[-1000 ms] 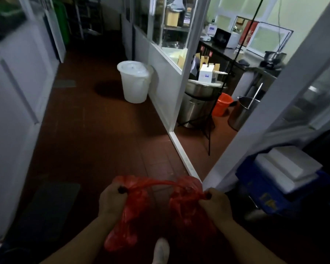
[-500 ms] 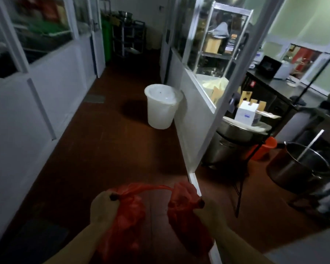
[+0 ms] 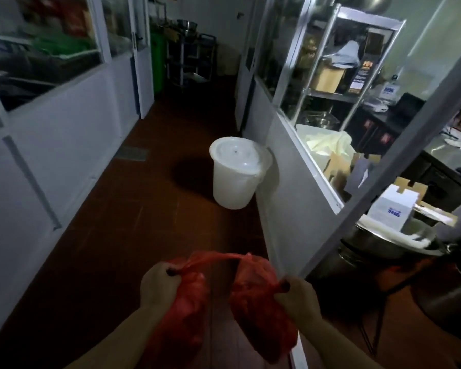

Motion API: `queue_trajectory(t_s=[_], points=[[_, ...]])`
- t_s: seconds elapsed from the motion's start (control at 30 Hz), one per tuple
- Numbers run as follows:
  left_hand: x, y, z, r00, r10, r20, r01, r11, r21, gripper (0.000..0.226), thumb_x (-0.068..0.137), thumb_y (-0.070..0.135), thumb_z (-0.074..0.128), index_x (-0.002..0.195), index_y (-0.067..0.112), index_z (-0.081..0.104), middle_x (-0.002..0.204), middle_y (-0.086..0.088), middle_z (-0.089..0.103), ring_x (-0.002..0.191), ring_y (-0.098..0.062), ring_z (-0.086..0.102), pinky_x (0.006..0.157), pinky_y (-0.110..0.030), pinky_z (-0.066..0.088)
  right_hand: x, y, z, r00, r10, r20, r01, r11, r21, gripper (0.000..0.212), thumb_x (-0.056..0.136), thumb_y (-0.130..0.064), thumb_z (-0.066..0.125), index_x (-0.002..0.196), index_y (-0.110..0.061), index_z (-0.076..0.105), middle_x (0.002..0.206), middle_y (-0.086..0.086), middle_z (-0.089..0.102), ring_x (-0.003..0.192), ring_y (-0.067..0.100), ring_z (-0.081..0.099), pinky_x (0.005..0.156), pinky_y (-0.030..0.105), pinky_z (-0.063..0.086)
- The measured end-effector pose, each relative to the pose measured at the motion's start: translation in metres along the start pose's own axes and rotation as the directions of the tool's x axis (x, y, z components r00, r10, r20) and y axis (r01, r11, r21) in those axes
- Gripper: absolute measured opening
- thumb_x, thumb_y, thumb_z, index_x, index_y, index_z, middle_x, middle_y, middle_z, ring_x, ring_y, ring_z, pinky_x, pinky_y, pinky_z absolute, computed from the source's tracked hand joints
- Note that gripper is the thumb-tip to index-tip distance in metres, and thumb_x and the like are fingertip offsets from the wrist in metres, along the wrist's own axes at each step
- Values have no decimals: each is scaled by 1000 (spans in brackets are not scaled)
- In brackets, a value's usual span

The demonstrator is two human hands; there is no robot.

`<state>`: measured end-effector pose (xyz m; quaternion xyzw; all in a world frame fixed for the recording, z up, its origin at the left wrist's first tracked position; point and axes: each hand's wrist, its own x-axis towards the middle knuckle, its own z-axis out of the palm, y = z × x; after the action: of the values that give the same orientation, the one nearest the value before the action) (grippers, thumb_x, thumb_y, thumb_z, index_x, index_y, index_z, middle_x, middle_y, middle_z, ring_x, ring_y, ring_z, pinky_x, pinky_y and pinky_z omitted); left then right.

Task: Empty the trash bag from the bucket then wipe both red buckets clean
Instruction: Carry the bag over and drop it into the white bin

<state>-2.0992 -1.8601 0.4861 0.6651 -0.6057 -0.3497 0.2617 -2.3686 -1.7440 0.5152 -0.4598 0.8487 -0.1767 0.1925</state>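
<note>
Gripping crinkled, thin red plastic trash bag (image 3: 253, 310), both hands (image 3: 159, 284) (image 3: 296, 296) clench its bunched edges.

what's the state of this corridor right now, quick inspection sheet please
surface: dark red tiled floor, dimly lit
job's things: crumpled red plastic trash bag, held up by its stretched top edge; no red bucket identifiable
clutter: lidded white plastic bucket standing against the right partition
hands: left hand and right hand each grip one end of the bag's top
cables: nothing seen
surroundings: glazed white partition on the right, steel shelving behind its glass, green bin far down the corridor
</note>
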Motion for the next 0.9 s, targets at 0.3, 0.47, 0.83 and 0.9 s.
queue_trajectory(t_s=[0.3,0.47,0.83,0.9], points=[[194,69,59,1000,-22,-17,22,1000,7,17,76,10,70,92,12,72,97,-7,70,94,-24,63,76,-27,40,207,-30,-7,999,31,-19,-30,999,38,10,64,-18,71,68,-24,63,57,-12,50,59,7,48,48,18,29],[298,102,104,995,-89,-34,89,996,13,17,77,9,67,93,13,72,100,-4,69,96,-21,62,83,-28,43,341,-31,5,996,8,88,-11,999,37,5,64,-20,64,66,-19,60,55,-8,54,55,9,53,46,16,34],[503,149,161,962,-255,-97,248,966,-77,19,74,5,71,93,9,72,96,-8,71,91,-20,64,82,-25,43,590,-107,22,978,2,208,12,998,-66,16,69,-29,64,83,-22,66,78,-4,67,76,18,64,58,23,39],[546,149,174,958,-274,-81,266,959,-96,19,75,6,71,93,9,72,96,-6,71,93,-19,64,84,-25,43,633,-123,38,970,0,244,21,996,-83,19,71,-29,63,88,-20,65,79,-6,64,74,16,62,56,23,37]])
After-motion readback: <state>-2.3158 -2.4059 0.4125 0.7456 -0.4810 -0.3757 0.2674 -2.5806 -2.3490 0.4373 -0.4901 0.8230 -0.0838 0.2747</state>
